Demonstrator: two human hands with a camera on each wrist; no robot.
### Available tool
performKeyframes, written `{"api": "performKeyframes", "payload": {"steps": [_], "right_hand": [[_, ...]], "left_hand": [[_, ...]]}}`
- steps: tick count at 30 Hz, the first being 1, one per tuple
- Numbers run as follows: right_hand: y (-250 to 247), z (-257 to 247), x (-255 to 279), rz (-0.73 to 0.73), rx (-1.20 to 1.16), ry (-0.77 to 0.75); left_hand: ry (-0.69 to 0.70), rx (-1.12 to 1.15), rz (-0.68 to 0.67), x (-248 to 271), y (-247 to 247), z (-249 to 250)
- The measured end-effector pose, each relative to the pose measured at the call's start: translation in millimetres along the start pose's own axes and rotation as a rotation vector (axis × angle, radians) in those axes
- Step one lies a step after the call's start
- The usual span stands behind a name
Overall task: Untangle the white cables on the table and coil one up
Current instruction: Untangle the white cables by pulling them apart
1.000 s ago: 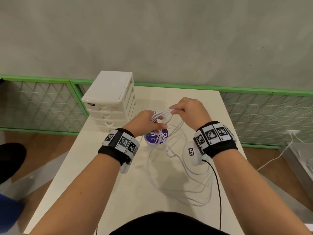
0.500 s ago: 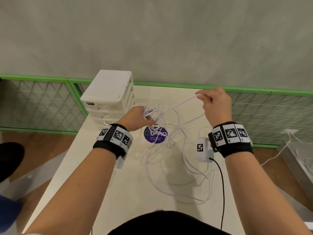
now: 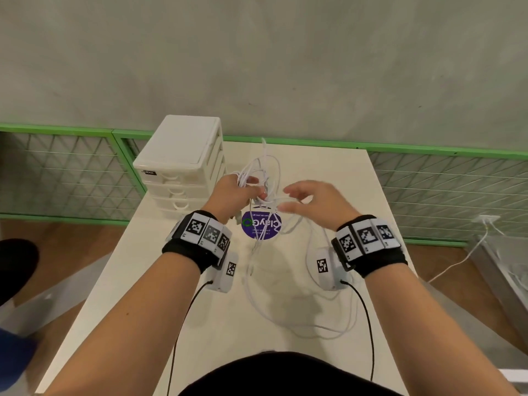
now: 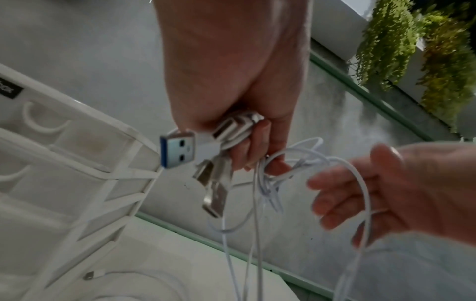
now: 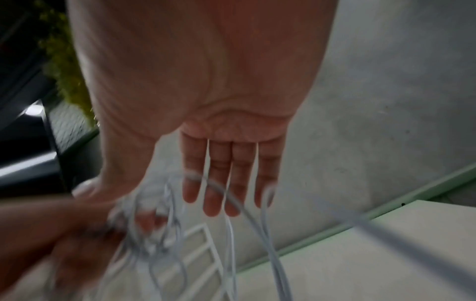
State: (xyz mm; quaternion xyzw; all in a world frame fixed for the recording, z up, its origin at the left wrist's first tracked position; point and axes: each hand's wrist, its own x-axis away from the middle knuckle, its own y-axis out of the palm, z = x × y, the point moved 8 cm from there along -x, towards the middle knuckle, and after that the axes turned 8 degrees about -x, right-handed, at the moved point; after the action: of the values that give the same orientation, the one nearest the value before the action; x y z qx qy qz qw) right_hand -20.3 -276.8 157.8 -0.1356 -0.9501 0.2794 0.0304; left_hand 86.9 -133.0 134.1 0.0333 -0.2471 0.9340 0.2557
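Observation:
A tangle of white cables (image 3: 265, 170) hangs from my left hand (image 3: 243, 192), which grips a bunch of strands above the table (image 3: 200, 324). In the left wrist view, several USB plugs (image 4: 180, 150) stick out of that fist (image 4: 247, 142). My right hand (image 3: 303, 200) hovers just right of the bunch with its fingers (image 5: 226, 173) straight and spread. One strand (image 4: 360, 183) drapes across them, ungripped. Long loops (image 3: 300, 324) trail down onto the table towards me.
A white drawer unit (image 3: 183, 155) stands at the table's back left, close to my left hand. A purple round sticker (image 3: 261, 225) lies under the cables. Green-framed mesh panels (image 3: 443, 190) run behind the table, and the wall is beyond.
My right hand pulled a strand out up and to the right, then let it go and came back beside the left hand, open. The left hand kept its hold on the bunch.

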Motion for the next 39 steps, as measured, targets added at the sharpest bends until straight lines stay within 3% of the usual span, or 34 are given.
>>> {"api": "performKeyframes", "payload": {"steps": [2, 6, 11, 16, 18, 21, 24, 31, 35, 39], "right_hand": [[18.5, 6.0, -0.7, -0.084, 0.002, 0.027], [23.3, -0.3, -3.9, 0.014, -0.16, -0.012], [32.4, -3.1, -1.6, -0.008, -0.364, -0.006], [22.8, 8.1, -6.4, 0.124, -0.455, 0.033], [24.4, 6.9, -7.6, 0.085, -0.41, 0.024], [32.8, 2.7, -7.2, -0.042, -0.583, 0.054], [29.1, 7.2, -7.7, -0.002, -0.666, 0.083], [15.1, 18.0, -12.8, 0.15, -0.596, 0.171], [10.2, 19.9, -13.0, 0.182, -0.557, 0.2], [0.6, 26.6, -14.2, 0.335, -0.398, 0.236]], "left_hand": [[0.007, 0.022, -0.019, 1.0, 3.6, 5.5], [0.02, 0.038, -0.028, 0.7, 4.1, 8.2], [0.042, 0.025, -0.016, 1.2, 0.0, 10.1], [0.03, 0.112, -0.016, 5.7, -0.6, 3.7], [0.04, 0.117, -0.064, 6.3, 2.8, 4.6], [0.049, 0.132, -0.152, 4.7, 8.7, 4.0], [0.048, 0.174, -0.208, 6.0, 12.4, 5.3], [0.008, 0.335, -0.23, 8.6, 14.1, -0.4], [0.053, 0.17, -0.197, 12.8, 13.8, 6.2], [0.095, 0.119, -0.156, 14.7, 16.8, 18.2]]}}
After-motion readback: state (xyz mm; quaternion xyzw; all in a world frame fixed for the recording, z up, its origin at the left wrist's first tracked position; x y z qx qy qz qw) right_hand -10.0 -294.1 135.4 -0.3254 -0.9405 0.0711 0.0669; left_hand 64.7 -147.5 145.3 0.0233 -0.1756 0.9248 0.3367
